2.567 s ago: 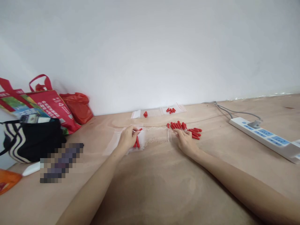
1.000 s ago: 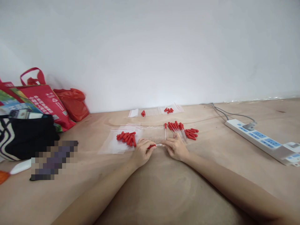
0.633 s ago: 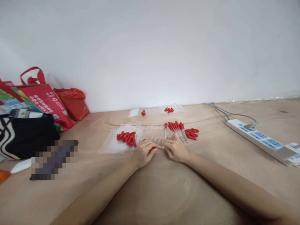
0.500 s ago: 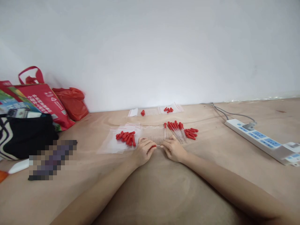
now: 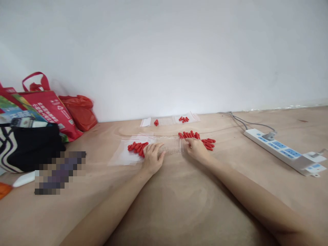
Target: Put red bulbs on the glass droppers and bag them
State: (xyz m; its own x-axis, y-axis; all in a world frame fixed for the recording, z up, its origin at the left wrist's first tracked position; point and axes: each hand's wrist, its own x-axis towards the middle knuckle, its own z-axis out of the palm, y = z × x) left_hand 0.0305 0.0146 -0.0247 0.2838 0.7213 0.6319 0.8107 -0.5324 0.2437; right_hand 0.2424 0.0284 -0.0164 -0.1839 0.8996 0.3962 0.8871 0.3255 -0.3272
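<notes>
The left hand (image 5: 153,159), fingers apart, has red bulbs (image 5: 137,148) at ten o'clock; whether the right hand (image 5: 196,149) grips, I cannot tell

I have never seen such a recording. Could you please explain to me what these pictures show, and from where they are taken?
There is no machine here: you see a person's own two bare hands. One camera, worn on the head, looks forward and down. On the wooden table lie thin clear tubes in a row. The left hand, open, is at a pile of red pieces on clear bags. The right hand is at the row's right end; whether it holds something cannot be told. Further right is a power strip.
</notes>
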